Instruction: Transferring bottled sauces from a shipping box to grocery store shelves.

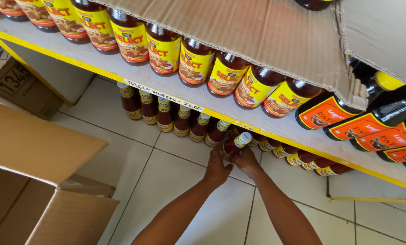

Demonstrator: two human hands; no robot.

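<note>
Both my hands reach down to the floor under a yellow-edged shelf. They wrap a small dark-red sauce bottle (236, 145) with a white-and-yellow neck label. My left hand (216, 169) cups its left side and my right hand (248, 161) holds its right side. The bottle stands in a row of like small bottles (173, 119) lined up on the white tiled floor (162, 177) beneath the shelf. More small bottles (298, 159) continue the row to the right.
On the shelf board (135, 75) above stands a row of larger dark bottles with yellow labels (196, 63); orange-labelled dark bottles (348, 122) lie at right. A cardboard sheet (266, 36) covers them. An open cardboard box (35, 181) sits at lower left.
</note>
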